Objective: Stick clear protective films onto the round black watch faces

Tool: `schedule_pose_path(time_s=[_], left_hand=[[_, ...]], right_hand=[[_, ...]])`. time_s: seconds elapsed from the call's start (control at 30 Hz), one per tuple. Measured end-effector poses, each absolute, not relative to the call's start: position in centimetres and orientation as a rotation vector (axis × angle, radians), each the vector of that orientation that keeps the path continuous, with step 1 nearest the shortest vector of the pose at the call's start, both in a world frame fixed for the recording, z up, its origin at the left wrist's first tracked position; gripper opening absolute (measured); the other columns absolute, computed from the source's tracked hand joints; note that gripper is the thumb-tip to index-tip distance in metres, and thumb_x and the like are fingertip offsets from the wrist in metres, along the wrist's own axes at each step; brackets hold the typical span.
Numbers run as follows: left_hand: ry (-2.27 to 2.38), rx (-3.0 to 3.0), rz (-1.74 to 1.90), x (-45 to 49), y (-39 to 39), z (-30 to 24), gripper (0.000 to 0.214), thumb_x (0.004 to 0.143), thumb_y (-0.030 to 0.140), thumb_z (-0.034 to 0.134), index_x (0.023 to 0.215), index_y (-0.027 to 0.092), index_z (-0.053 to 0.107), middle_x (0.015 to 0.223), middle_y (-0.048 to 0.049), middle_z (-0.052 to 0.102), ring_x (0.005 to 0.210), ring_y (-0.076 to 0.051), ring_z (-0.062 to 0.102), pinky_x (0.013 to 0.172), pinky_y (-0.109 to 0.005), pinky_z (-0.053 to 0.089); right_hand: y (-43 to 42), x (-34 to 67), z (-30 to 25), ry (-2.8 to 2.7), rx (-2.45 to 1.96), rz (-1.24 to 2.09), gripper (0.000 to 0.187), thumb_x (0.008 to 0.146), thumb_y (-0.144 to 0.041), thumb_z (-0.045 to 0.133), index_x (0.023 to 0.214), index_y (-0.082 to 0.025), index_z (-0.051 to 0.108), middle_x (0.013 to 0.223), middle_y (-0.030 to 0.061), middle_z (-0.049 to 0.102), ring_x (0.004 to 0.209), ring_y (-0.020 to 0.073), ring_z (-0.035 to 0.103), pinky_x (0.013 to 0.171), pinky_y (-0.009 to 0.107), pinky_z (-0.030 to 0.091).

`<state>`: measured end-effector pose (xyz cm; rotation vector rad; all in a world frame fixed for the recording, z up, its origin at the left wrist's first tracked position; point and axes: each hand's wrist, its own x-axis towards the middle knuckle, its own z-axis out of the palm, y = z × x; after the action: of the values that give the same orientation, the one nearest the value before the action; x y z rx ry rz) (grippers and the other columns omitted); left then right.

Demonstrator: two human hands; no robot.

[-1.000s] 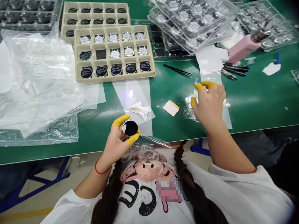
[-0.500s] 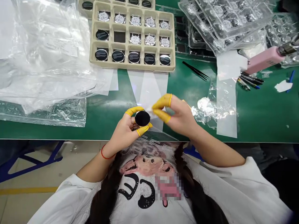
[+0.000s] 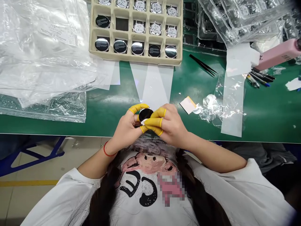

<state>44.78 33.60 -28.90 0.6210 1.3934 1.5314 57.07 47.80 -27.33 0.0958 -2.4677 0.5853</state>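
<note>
My left hand (image 3: 129,124), with yellow finger cots on its fingertips, grips a round watch case (image 3: 145,114) by its rim. The glossy black face points up, over the near edge of the bench. From the right, my right hand (image 3: 168,124), also in yellow finger cots, reaches across the lower part of the watch. Its fingers pinch a small white wipe (image 3: 144,121) against the lower edge of the face. My right fingers cover part of the watch and most of the wipe.
Ahead stands a beige compartment tray (image 3: 136,59) with watch cases. Plastic bags (image 3: 47,62) lie left. Black tweezers (image 3: 203,66), a pale square pad (image 3: 188,104), crumpled clear film (image 3: 211,108), pens (image 3: 260,78) and a pink bottle (image 3: 278,59) lie right, below stacked clear trays (image 3: 249,18).
My right hand has moved left and down, bringing the wipe onto the watch face. The pale pad it was hiding now shows. The whole view has shifted slightly.
</note>
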Motion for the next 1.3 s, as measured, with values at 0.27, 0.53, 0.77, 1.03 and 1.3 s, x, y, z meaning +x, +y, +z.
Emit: schedule_pose_path(time_s=[0.27,0.53,0.77,1.03,1.3], left_hand=[[1.449,0.673,1.570,44.9,33.6,-29.5,0.066,0.071,0.030,0.090,0.126,0.020,0.055,0.075,0.0043,0.073,0.068,-0.012,0.071,0.068,-0.021,0.059],[1.429,0.513,1.624,45.3,33.9,-28.9,0.065,0.068,0.026,0.093,0.120,0.020,0.055,0.082,0.0028,0.079,0.078,-0.014,0.080,0.078,-0.021,0.065],[1.511,0.460,1.577,45.2,34.1,-28.3,0.072,0.062,0.031,0.097,0.119,0.019,0.055,0.084,0.0016,0.078,0.077,-0.017,0.079,0.079,-0.026,0.067],[1.568,0.476,1.540,45.3,34.1,-28.3,0.076,0.059,0.036,0.097,0.120,0.019,0.055,0.084,0.0012,0.078,0.076,-0.017,0.078,0.078,-0.028,0.066],[1.491,0.475,1.517,45.1,34.2,-28.3,0.075,0.059,0.031,0.097,0.119,0.019,0.055,0.076,0.0043,0.074,0.068,-0.012,0.073,0.069,-0.021,0.061]], right_hand=[[48.3,55.2,-28.4,-2.432,-0.013,0.388,0.012,0.103,-0.027,0.054,0.101,-0.019,0.063,0.091,0.0043,0.067,0.087,0.0195,0.052,0.079,0.035,0.037],[50.6,55.0,-29.0,-2.447,-0.269,0.566,0.017,0.102,-0.032,0.056,0.095,-0.019,0.063,0.089,0.0052,0.069,0.086,0.0204,0.058,0.080,0.037,0.040],[52.2,58.0,-26.6,-2.482,-0.450,0.688,0.015,0.097,-0.026,0.060,0.108,-0.022,0.068,0.102,0.0066,0.072,0.099,0.0241,0.063,0.088,0.042,0.048],[52.2,55.9,-29.0,-2.765,-0.383,0.539,0.027,0.095,-0.025,0.061,0.119,-0.019,0.073,0.117,0.0135,0.069,0.106,0.0287,0.057,0.088,0.046,0.045],[50.1,57.6,-26.7,-2.522,0.002,0.422,0.021,0.102,-0.022,0.053,0.108,-0.028,0.073,0.097,0.0033,0.068,0.093,0.0181,0.056,0.088,0.039,0.043]])
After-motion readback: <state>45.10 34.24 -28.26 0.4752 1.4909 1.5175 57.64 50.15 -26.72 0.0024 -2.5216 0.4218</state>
